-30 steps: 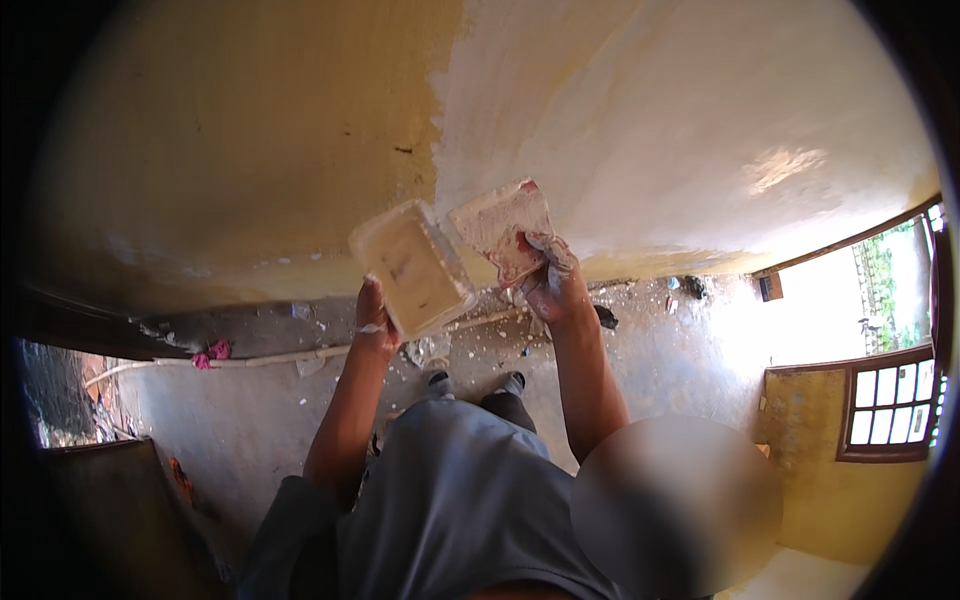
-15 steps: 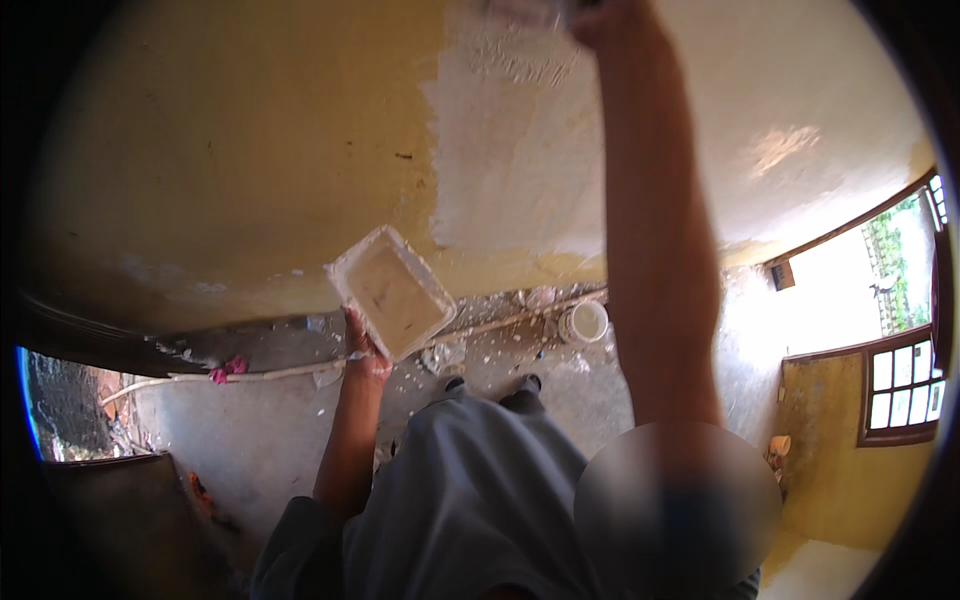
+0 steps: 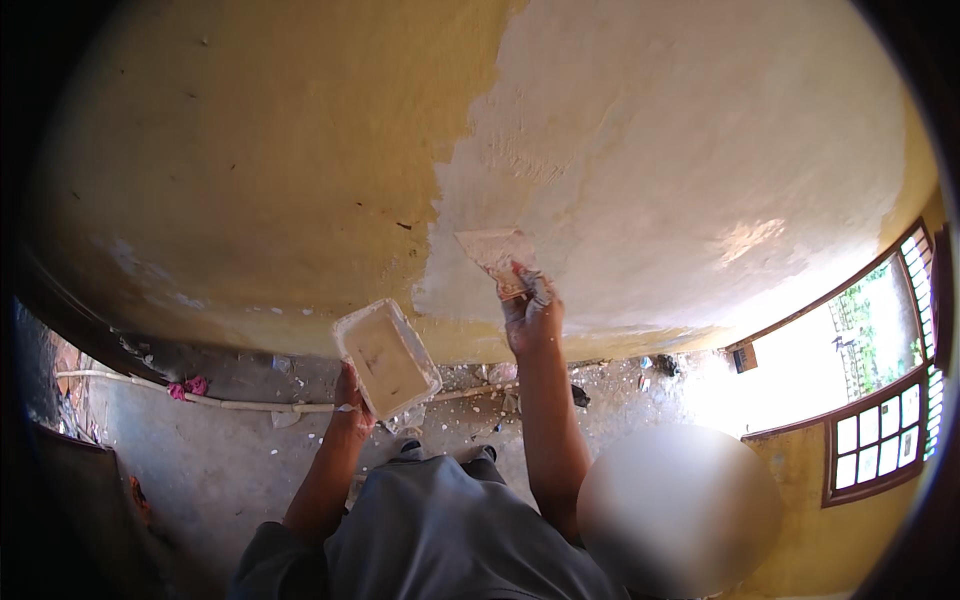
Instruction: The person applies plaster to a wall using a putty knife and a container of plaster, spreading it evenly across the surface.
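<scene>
The right hand (image 3: 535, 310), gripping the scraper (image 3: 497, 254), has dropped toward the wall's (image 3: 300, 150) lower edge, that stroke seemingly over; the left hand (image 3: 354, 408) grips the tub (image 3: 411, 402).

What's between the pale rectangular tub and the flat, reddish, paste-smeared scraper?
No object shows between the tub and the scraper in the head view; only the yellow wall behind them, partly covered by a whitish coating.
</scene>
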`<state>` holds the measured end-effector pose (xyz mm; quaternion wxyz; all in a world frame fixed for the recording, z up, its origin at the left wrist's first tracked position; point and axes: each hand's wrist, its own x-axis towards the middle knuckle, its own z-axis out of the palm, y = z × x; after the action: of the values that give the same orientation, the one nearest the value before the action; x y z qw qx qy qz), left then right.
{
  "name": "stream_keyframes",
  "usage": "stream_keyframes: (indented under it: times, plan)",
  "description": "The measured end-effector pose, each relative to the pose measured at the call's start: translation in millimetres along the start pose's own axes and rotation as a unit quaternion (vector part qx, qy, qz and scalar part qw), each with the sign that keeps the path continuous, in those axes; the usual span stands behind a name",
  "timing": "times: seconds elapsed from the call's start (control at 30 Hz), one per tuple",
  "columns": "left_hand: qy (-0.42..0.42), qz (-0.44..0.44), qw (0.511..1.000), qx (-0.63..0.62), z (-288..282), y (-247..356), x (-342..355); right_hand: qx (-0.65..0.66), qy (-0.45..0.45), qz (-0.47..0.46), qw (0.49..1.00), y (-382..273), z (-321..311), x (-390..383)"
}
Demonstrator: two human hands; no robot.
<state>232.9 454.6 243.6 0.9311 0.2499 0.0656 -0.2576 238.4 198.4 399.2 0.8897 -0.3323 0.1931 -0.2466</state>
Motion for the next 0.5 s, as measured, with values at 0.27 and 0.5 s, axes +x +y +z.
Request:
stream_keyframes:
  times: [0.27,0.5]
  plan:
    - [0.004,0.001,1.0,0.016,-4,7,-9,0.026,-0.031,-0.019,0.999,-11,56,45]
    - [-0.021,0.03,0.998,0.051,-9,-5,-7,-0.04,-0.27,-0.168,0.947,-127,136,76]
